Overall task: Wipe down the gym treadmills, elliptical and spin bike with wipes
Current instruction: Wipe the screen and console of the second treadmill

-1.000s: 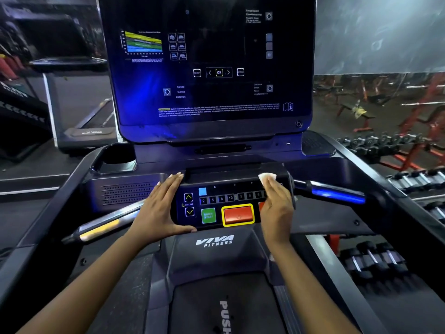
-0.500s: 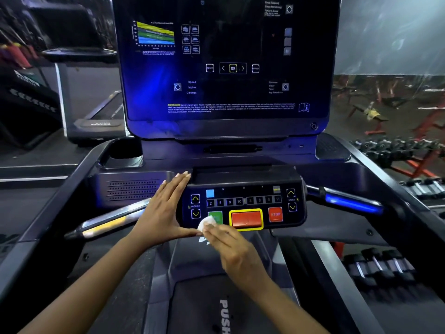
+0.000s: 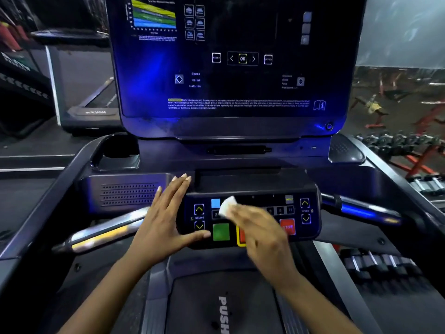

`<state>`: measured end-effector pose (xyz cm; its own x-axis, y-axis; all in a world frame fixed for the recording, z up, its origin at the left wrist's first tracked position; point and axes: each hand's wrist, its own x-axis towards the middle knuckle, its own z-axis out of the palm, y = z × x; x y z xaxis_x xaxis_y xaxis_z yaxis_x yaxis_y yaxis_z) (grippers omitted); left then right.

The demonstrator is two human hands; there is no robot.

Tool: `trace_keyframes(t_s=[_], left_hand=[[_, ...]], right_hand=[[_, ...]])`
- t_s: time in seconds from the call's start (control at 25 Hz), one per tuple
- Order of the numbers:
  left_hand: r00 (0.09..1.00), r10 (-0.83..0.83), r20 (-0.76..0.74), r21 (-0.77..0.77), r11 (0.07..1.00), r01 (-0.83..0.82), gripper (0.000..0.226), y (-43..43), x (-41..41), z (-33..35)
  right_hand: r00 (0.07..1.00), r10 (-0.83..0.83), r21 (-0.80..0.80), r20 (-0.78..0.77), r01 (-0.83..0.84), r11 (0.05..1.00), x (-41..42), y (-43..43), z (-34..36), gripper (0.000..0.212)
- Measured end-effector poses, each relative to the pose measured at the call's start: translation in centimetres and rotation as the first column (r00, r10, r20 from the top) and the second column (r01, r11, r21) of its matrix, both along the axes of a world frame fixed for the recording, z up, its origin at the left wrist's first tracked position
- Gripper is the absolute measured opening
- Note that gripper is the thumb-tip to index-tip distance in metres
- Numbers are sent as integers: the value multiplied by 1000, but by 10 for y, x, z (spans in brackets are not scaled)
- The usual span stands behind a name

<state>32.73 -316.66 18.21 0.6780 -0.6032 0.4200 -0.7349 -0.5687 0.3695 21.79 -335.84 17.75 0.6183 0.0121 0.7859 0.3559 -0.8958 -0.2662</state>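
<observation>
- Head view, nearest: both forearms reach fwd over the treadmill [image 3: 224, 307] motor cover, "PUSH" lettering visible betw them.
- Right hand [image 3: 262, 235] lies over the keypad panel [image 3: 250, 213], fingers pinched on a small white wipe [image 3: 227, 206]; wipe pressed flat against the panel's number-key row, just right of the blue square, above the green button [image 3: 221, 232]. Hand is motion-blurred.
- It hides most of the yellow-framed orange button; red STOP button [image 3: 287, 226] shows just right of the knuckles.
- Left hand [image 3: 163, 220] is spread flat, holding nothing; fingers run up the panel's left edge, thumb laid along its lower-left edge, tip near the green button.
- Incline arrows at panel left, speed arrows at panel right, both uncovered.
- Chrome grip bars [image 3: 106, 233] stick out either side of the panel.
- Further back: speaker grille, cup holder [image 3: 115, 156] at left.
- Above: big dark console screen [image 3: 240, 59] w/ colour graph, OK key, warning text.
- Far left: another treadmill [image 3: 91, 102]. Far right: dumbbell racks [image 3: 399, 143], red frames.
</observation>
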Motion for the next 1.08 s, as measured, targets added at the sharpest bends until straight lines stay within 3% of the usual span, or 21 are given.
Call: trace_keyframes(t_s=[0.08,0.2,0.32,0.4,0.48,0.6,0.8,1.08], left_hand=[[991,94,-100,-110,988,-105,93,-14,0,4],[971,220,-92,-99,968,-229,89,-34,6,2],[970,242,-19,-77,967,-242,80,-37,8,-2],[971,238,5,-79,968,-237,75,-36,8,-2],[971,237,28,-59,970,-235,73,-36,9,-2],[974,226,33,-22,974,-226,72,-34,10,-4],[979,178,95,-10,984,-178,66,-31,10,-6],[983,116,143,42,992,-123,67,-29,9,-6]], right_hand=[[999,-46,123,-22,48,991,27,-20,35,38],[962,60,110,-267,-31,993,90,-56,70,42],[747,151,-96,-647,-277,956,155,-57,70,45],[615,147,-207,-775,-466,860,184,-45,56,46],[615,189,-270,-766,-573,774,195,-43,47,44],[610,294,-242,-735,-642,727,189,-63,41,53],[598,267,-167,-756,-571,804,170,-104,40,52],[627,63,-278,-776,-431,858,135,-155,55,50]])
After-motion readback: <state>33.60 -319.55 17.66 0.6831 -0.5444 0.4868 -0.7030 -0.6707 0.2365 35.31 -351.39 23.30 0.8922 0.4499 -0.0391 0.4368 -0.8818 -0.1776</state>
